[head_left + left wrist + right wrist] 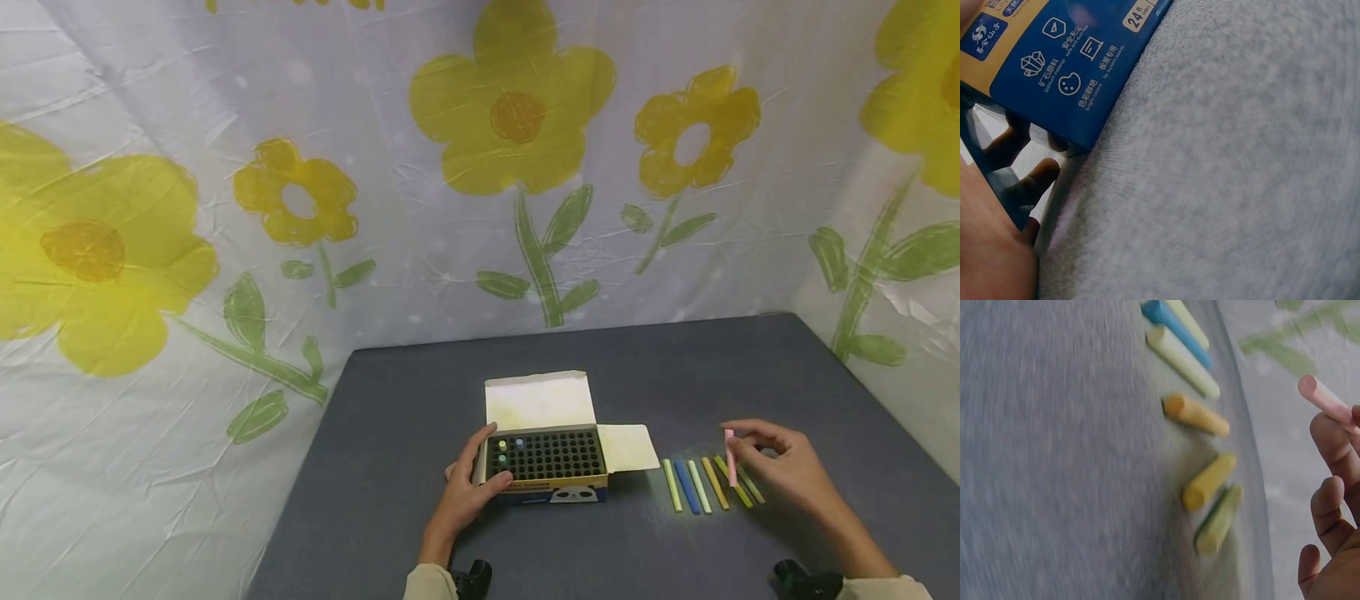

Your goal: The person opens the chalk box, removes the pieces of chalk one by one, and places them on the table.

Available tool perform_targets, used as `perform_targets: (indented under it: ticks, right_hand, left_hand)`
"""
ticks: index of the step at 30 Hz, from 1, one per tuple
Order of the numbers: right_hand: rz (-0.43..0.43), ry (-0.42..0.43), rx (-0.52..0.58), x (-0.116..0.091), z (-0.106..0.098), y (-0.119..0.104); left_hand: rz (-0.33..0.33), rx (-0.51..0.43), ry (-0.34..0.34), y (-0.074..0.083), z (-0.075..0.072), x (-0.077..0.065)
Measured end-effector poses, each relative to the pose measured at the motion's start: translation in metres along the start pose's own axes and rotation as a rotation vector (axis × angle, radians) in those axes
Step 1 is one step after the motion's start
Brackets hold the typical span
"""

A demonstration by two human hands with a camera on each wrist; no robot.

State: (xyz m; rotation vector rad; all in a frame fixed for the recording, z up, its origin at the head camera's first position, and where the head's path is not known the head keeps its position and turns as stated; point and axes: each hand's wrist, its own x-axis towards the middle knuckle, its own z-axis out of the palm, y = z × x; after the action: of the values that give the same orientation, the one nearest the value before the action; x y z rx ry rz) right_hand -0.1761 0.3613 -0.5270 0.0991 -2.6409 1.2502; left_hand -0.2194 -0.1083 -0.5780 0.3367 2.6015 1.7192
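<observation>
In the head view my left hand [459, 502] grips the left end of an open chalk box [525, 486], thumb at its front edge and fingers round the back. Inside the box is a black grid of holes [558, 454], with a few chalk ends showing at its left. In the left wrist view the box's blue and yellow side [1079, 69] faces me. My right hand [793, 472] pinches a pink chalk stick [1325, 400] between thumb and fingers, held upright above the row of chalks.
Right of the box lie several chalk sticks on the dark table [405, 417]: pale yellow [672, 486], blue [686, 487], whitish [700, 487], orange [716, 483], and yellow and greenish ones under the right hand. The box's white lid [540, 400] and side flap [628, 447] are folded outward. A flowered curtain [420, 275] hangs behind.
</observation>
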Motion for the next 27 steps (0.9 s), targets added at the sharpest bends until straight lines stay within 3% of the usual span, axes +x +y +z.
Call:
perform_targets:
  ticks: [6, 18, 27]
  right_hand:
    - [0.078, -0.055, -0.039, 0.000, -0.009, 0.012]
    - [0.082, -0.119, -0.208, -0.002, -0.022, 0.027]
    - [0.007, -0.173, -0.403, 0.006, -0.021, 0.028]
  left_hand:
    - [-0.001, -0.003, -0.003, 0.000, 0.000, 0.000]
    - [-0.007, -0.020, -0.024, -0.002, -0.001, 0.001]
    - [-0.006, -0.009, -0.019, -0.002, -0.001, 0.002]
